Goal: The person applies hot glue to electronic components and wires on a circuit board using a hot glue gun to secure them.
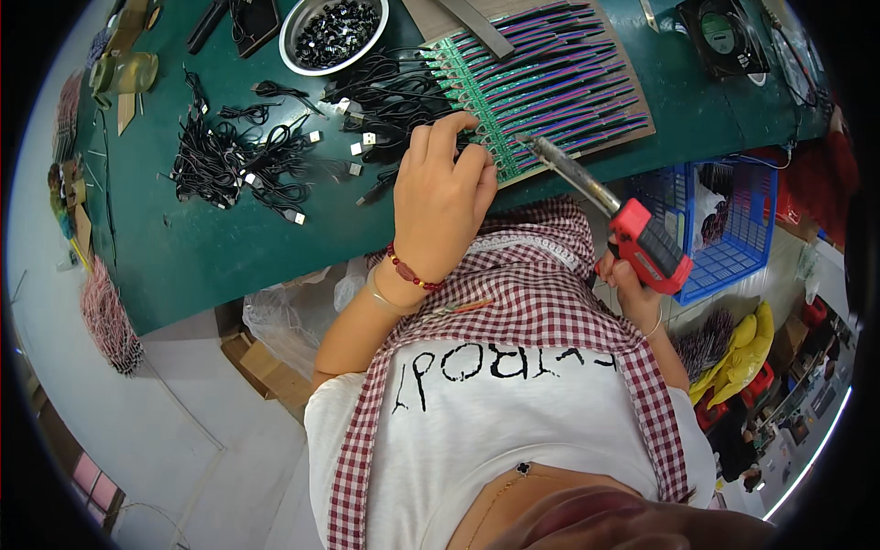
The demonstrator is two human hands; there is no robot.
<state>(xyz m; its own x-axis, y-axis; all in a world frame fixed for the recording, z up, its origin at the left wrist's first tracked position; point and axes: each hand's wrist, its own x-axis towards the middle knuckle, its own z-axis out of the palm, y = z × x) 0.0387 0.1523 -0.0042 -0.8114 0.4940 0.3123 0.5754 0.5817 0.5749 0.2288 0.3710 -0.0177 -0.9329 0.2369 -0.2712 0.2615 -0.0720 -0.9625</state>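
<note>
My right hand [631, 284] grips a red and black soldering gun [649, 246] by its handle. The gun's metal barrel points up and left, and its tip is at the near end of a green circuit board panel [495, 137]. My left hand [440, 197] is at the panel's near left edge, fingers bent and closed in a pinch. What lies between those fingertips is hidden. Rows of dark wires with purple and blue stripes [559, 78] run right from the panel. Black USB cables [390, 96] lie against its left side.
A steel bowl [291, 41] of small black parts stands at the back. A second heap of USB cables [225, 160] is on the green table [174, 275] at left. A flat metal bar [478, 27] rests across the wires. Below the table's right side is a blue crate [724, 270].
</note>
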